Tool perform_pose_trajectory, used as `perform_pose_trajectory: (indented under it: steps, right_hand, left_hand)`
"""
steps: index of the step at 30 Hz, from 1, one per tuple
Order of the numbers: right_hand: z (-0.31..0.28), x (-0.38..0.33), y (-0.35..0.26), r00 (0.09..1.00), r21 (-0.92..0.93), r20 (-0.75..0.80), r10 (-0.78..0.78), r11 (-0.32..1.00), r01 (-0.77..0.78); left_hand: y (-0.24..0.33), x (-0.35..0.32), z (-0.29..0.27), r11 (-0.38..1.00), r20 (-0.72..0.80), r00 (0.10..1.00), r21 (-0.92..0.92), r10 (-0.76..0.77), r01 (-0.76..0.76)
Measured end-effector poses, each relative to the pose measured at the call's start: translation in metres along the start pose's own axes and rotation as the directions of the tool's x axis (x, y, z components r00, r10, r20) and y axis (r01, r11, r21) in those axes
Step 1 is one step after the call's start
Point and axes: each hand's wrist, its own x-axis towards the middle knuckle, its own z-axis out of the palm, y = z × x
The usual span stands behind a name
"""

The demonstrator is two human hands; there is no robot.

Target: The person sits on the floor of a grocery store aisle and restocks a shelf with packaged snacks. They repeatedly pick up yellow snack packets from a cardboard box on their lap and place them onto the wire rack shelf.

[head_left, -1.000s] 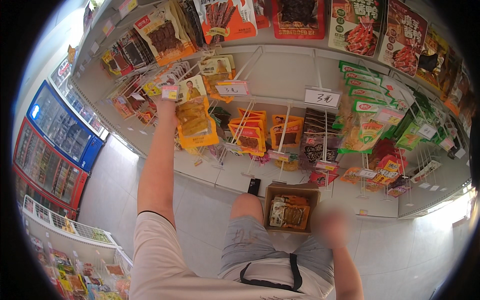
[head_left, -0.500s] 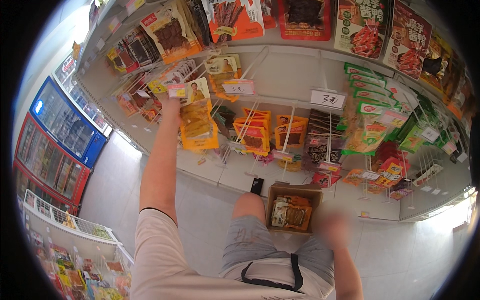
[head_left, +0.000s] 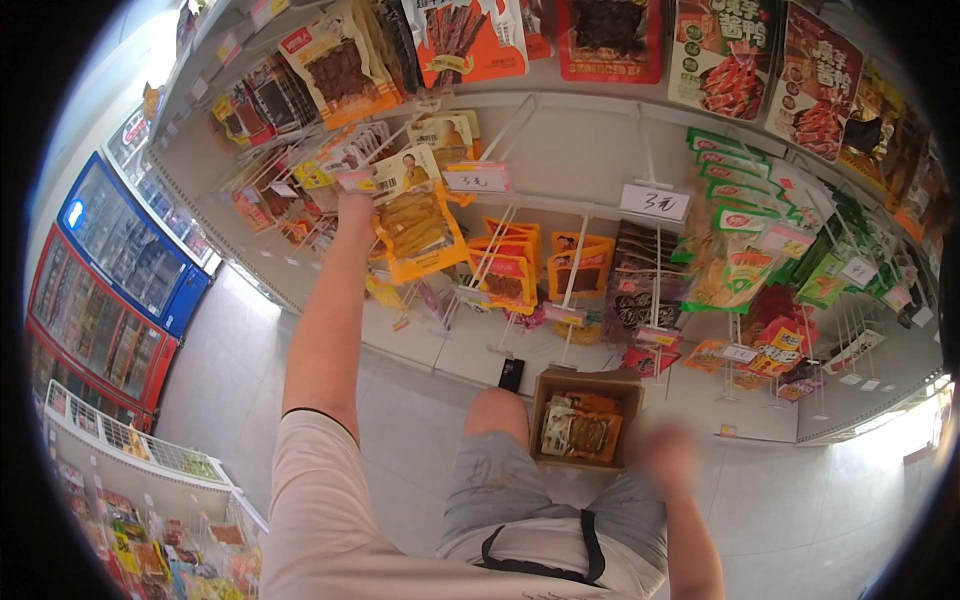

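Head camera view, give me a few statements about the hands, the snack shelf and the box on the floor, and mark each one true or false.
1. The left hand is raised to the hanging orange snack packet on the shelf. True.
2. The cardboard box on the floor holds no packets. False: it holds packets.
3. The right hand is low and blurred, beside the box. True.
4. The right hand grips a bottle. False: no bottle shows; the blur hides whether it holds anything.
5. Drinks fridges stand on the person's right. False: they stand on the left.
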Motion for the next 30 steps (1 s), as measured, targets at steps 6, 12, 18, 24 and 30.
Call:
perform_pose_trajectory:
  steps: [6,12,18,24,30]
  right_hand:
    - [0.006,0.0,0.004,0.994,-0.106,-0.096,-0.042,0.994,0.032]
    - [-0.001,0.006,-0.003,0.999,0.012,-0.049,0.003,1.0,-0.003]
    - [-0.013,0.014,-0.011,1.0,-0.101,0.008,-0.023,0.995,0.023]
    - [-0.028,0.014,-0.025,0.993,-0.29,-0.033,-0.109,0.952,0.095]
    - [-0.08,0.064,-0.086,0.916,-0.372,0.301,-0.266,0.852,0.37]
  left_hand:
    - [-0.005,0.015,0.023,0.998,0.164,0.984,-0.012,-0.062,0.064]
    - [-0.027,0.04,0.034,0.969,0.113,0.994,0.244,0.006,-0.033]
    - [-0.09,0.035,0.025,0.483,0.079,0.681,0.646,0.728,-0.591]
    - [-0.227,-0.173,-0.022,0.454,0.495,0.632,0.442,0.596,-0.774]
    - [-0.359,-0.301,-0.054,0.374,0.617,0.761,0.766,-0.2,-0.523]
